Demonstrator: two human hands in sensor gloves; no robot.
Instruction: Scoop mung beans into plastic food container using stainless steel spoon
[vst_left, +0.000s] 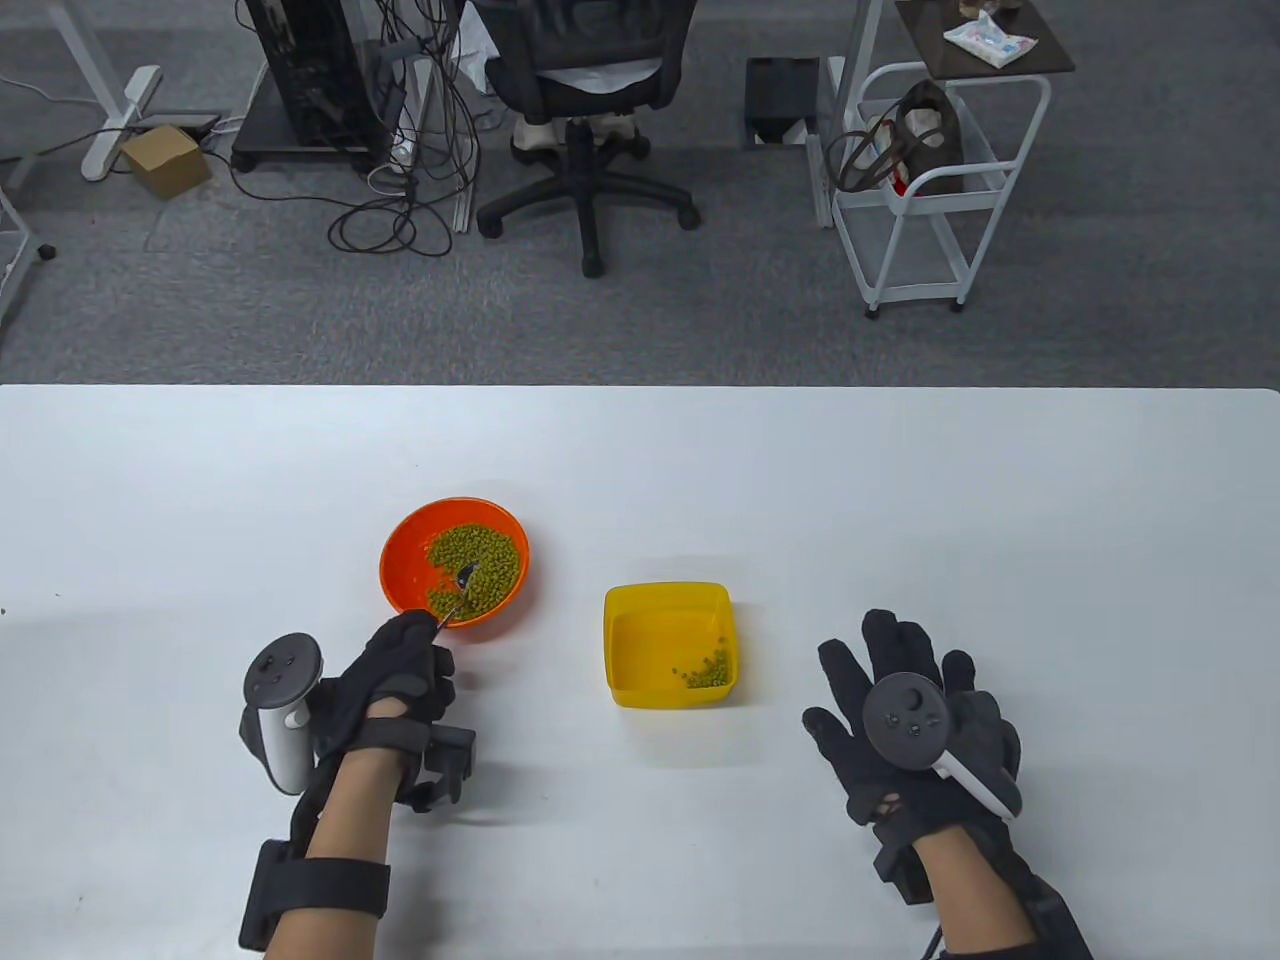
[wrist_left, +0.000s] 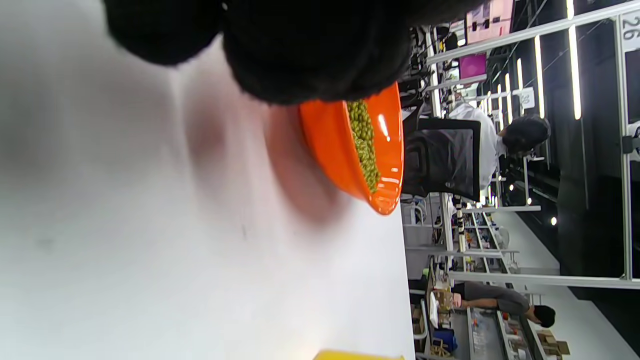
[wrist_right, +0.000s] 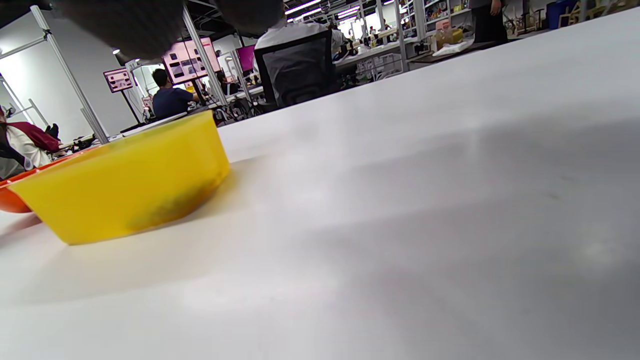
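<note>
An orange bowl (vst_left: 405, 560) of green mung beans (vst_left: 495, 570) sits left of centre on the white table; it also shows in the left wrist view (wrist_left: 335, 150). My left hand (vst_left: 405, 665) grips the handle of a stainless steel spoon (vst_left: 462, 580) whose bowl lies in the beans. A yellow plastic container (vst_left: 640, 690) stands to the right with a few beans (vst_left: 707, 672) in its near right corner; it also shows in the right wrist view (wrist_right: 125, 185). My right hand (vst_left: 890, 700) rests flat on the table with fingers spread, right of the container, holding nothing.
The white table (vst_left: 900, 500) stretches wide around both dishes. Beyond its far edge stand an office chair (vst_left: 585, 90), a white wire trolley (vst_left: 930, 200) and cables on grey carpet.
</note>
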